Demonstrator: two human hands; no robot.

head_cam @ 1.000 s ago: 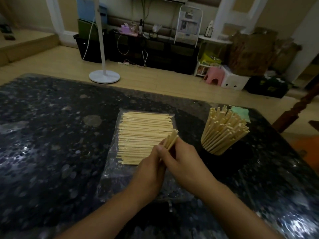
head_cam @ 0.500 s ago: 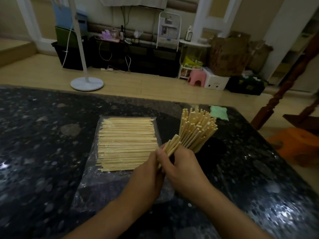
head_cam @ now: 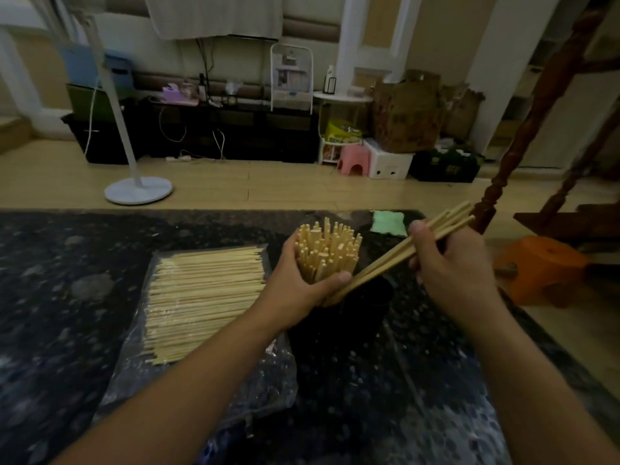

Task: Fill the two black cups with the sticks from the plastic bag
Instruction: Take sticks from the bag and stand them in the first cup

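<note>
**Operator:** What is laid out on the bench (head_cam: 67, 297), and where could a fault arise?

**Inspector:** The plastic bag (head_cam: 188, 374) is laid flat at the left, with the loose sticks (head_cam: 201, 297) stacked on it. A black cup (head_cam: 345, 317) is stood just right of the bag. Only one cup can be made out; the second is not identified. The standing bundle (head_cam: 327, 253) in the cup is gathered by the left hand (head_cam: 298, 283), whose fingers are curled round it. A small batch (head_cam: 419, 245) is clamped in the right hand (head_cam: 449, 263).

**Operator:** The risks?

**Inspector:** The cup is judged nearly full. If the batch is forced against packed sticks, jamming or snapping is likely. If the left hand is released early, the bundle may fan out and spill. The cup could be tipped by sideways pressure.

**Operator:** Orientation?

**Inspector:** The loose sticks on the bag are laid with the long axis left to right. The bundle is stood near upright, ends upward. The batch is tilted: lower ends are pointed near-left at the cup mouth, upper ends far-right.
</note>
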